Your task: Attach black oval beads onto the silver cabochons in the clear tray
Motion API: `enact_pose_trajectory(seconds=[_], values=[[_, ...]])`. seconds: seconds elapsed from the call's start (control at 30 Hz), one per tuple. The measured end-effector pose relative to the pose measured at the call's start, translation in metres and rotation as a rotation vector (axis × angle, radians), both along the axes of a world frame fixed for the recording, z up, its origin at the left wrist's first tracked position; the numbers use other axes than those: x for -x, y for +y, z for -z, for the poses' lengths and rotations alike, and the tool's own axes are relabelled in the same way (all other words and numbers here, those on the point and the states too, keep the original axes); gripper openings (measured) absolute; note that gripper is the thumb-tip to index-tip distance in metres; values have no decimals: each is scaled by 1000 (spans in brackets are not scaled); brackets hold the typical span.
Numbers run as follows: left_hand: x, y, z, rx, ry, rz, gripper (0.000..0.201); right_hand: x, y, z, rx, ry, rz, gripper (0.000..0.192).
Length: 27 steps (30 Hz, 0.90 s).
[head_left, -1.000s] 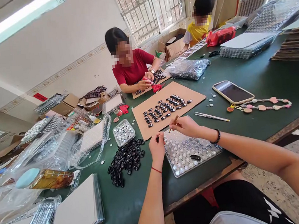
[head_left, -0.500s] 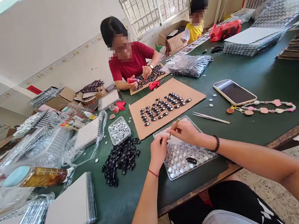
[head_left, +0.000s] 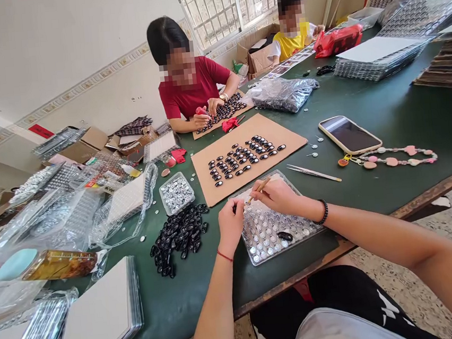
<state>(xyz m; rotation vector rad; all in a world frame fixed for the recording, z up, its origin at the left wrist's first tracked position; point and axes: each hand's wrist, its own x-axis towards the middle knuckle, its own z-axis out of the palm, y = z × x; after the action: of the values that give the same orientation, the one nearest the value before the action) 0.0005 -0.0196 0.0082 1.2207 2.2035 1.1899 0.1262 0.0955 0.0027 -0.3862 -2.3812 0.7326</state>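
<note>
Head view: left hand [head_left: 230,223] pinched on a small black piece [head_left: 235,209], held over the near-left edge of the clear blister tray [head_left: 296,235] on the green table [head_left: 404,115]. Right hand [head_left: 278,196] gripping a thin wooden stick [head_left: 258,189], tip beside the piece. Black pieces heaped [head_left: 178,237] left of tray; rows laid on cardboard sheet [head_left: 287,137] beyond. Tweezers [head_left: 313,173] and phone [head_left: 349,134] to the right.

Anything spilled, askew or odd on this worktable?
A few small silver discs lie loose on the green table beside the phone, and one black piece sits alone in the clear tray.
</note>
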Motion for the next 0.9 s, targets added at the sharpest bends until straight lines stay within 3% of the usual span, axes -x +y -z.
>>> enact_pose_trajectory(seconds=[0.17, 0.27, 0.37, 0.5, 0.7, 0.8, 0.9], values=[[4, -1, -2, 35, 57, 14, 27, 0, 0, -2, -31, -11, -14, 26], [11, 0, -2, -14, -7, -45, 28, 2, 2, -3, -23, 15, -11, 25], [15, 2, -1, -87, -227, -128, 33, 4, 7, -5, 123, 107, 62, 26], [7, 6, 3, -86, -552, -56, 46, 4, 5, -10, 441, 213, 112, 29], [-4, 9, 3, -109, -654, -30, 44, 6, -1, -12, 606, 283, -3, 31], [21, 10, -5, -185, -681, -108, 38, 9, 6, -13, 742, 426, 54, 32], [65, 9, -14, -470, -930, -245, 21, 10, 16, -14, 828, 571, 91, 31]])
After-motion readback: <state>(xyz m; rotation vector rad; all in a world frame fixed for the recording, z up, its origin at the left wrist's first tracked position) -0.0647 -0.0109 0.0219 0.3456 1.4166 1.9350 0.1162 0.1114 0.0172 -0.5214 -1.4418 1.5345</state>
